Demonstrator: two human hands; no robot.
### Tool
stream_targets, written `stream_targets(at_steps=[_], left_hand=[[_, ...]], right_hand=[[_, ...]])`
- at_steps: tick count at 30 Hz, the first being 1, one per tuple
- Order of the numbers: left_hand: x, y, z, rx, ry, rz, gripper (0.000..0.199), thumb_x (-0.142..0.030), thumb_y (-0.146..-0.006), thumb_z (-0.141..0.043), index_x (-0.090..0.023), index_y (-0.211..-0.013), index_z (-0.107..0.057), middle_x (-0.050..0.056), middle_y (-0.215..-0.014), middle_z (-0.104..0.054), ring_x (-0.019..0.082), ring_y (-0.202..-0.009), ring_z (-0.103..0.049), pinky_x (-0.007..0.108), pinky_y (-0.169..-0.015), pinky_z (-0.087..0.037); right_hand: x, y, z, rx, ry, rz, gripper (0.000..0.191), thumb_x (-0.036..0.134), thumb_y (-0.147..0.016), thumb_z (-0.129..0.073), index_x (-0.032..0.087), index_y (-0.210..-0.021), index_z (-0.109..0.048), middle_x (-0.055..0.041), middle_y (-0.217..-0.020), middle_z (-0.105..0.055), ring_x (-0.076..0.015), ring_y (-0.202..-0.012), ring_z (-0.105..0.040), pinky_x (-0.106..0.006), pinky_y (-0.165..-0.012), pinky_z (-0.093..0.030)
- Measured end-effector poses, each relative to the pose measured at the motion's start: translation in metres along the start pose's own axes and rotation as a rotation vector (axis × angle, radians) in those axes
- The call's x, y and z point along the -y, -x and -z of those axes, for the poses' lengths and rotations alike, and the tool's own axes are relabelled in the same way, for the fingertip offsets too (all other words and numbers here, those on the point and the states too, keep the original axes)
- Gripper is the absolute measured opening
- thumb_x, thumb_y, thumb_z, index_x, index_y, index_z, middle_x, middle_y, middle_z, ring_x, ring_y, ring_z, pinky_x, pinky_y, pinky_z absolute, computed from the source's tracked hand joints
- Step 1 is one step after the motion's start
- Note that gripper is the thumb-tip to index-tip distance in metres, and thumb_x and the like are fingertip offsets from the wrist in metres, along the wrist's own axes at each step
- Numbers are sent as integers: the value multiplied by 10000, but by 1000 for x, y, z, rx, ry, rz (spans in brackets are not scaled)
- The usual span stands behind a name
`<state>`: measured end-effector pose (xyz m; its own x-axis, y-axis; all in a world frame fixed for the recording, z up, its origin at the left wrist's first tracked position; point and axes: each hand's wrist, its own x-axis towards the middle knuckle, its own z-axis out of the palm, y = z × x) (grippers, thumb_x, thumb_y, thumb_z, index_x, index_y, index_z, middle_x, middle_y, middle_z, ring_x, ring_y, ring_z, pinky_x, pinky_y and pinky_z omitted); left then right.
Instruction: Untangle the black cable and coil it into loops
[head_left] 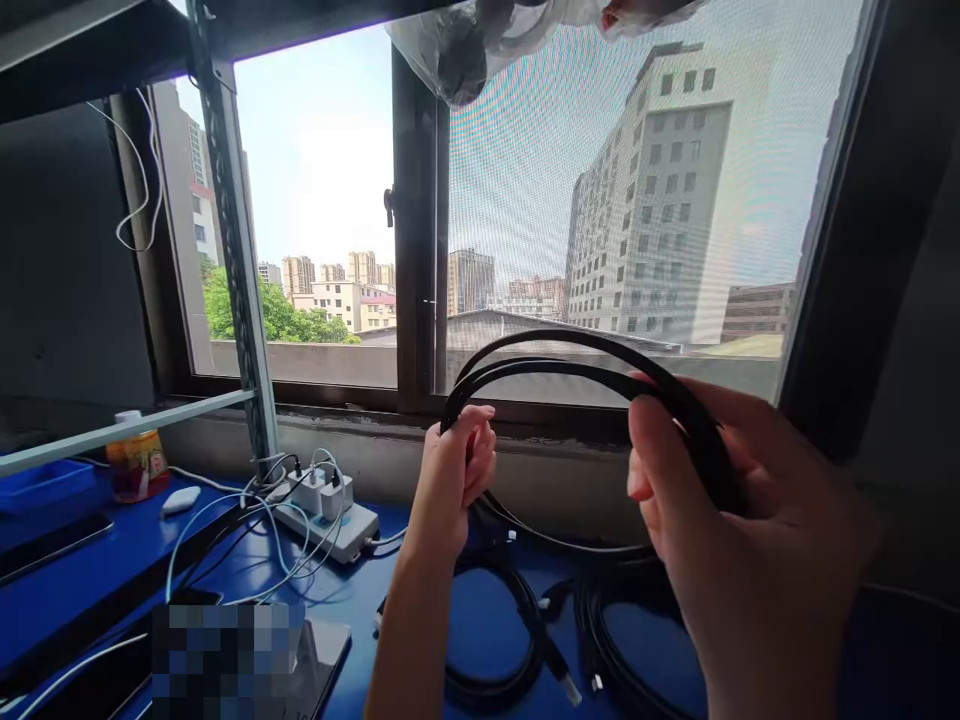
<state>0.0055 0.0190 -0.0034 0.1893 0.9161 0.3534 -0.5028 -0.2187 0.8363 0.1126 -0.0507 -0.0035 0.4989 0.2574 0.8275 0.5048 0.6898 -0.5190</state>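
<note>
My right hand [750, 530] is clamped, thumb against fingers, round a smooth black cable bundle [551, 366], gathered thickest in that palm. My left hand [457, 460], well apart from it, is curled closed on the bundle's other end. The raised bundle arches between both hands, to the right of the white rectangular power strip [352, 540].

I judge the left grip the riskier: few strands meet it, so a loose thumb could let the springy loop open. A lower strand sags beneath the hands, and could catch on the round black cable coil [531, 620] with a metal-tipped plug, or the second black cable coil [596, 630]. Both lie on the blue tabletop [135, 530], to the right of the power strip and nearer me. A wide swing leftward could also snag the thin, tangled pale-blue charging cord [279, 545] beside the strip.

Now the containers. Left of the power strip stands a white-capped bottle with a yellow label [139, 465], holding something reddish-brown. Farther left is a shallow blue plastic tray [45, 485]; I cannot tell what it holds. High above and right of the strip hang clear plastic bags [461, 55] with dark, unclear lumps inside.
</note>
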Motion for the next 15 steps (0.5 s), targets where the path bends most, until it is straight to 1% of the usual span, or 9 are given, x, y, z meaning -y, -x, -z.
stream_targets(at_steps=[4, 7, 9, 11, 15], left_hand=[[-2, 0, 2, -21, 5, -4, 364, -282, -627, -555, -189, -382, -303, -88, -324, -162, 8, -282, -103, 213, -341, -34], [-1, 0, 3, -27, 7, -1, 358, -288, -618, -557, -190, -383, -305, -86, -324, -167, 8, -282, -107, 214, -340, -26], [-1, 0, 3, -26, 6, -4, 354, -289, -615, -558, -191, -388, -305, -86, -328, -170, 8, -284, -109, 216, -341, -23], [-1, -1, 2, -24, 4, -8, 357, -291, -615, -559, -191, -390, -300, -86, -330, -166, 9, -287, -109, 216, -341, -26], [0, -2, 1, -27, 0, -10, 364, -297, -619, -561, -190, -394, -295, -87, -336, -159, 9, -290, -105, 215, -344, -30]], right_hand=[[-2, 2, -3, 4, -23, 2, 169, 368, -753, -636, 235, -856, -661, 68, -473, -472, -37, -315, -343, -176, -260, -235], [-2, 4, -4, 7, 1, 33, 222, 364, -779, -611, 277, -980, -644, 71, -512, -513, -30, -317, -335, -169, -268, -246], [-2, 4, -4, 7, 27, 53, 244, 363, -794, -594, 306, -1029, -630, 70, -548, -535, -28, -321, -328, -167, -271, -247], [-2, 4, -3, 13, 38, 54, 234, 369, -805, -580, 319, -1028, -632, 62, -578, -549, -29, -336, -343, -164, -280, -258], [-3, 3, -2, 36, 38, 44, 242, 392, -810, -567, 306, -1025, -637, 48, -591, -553, -32, -347, -361, -159, -288, -277]])
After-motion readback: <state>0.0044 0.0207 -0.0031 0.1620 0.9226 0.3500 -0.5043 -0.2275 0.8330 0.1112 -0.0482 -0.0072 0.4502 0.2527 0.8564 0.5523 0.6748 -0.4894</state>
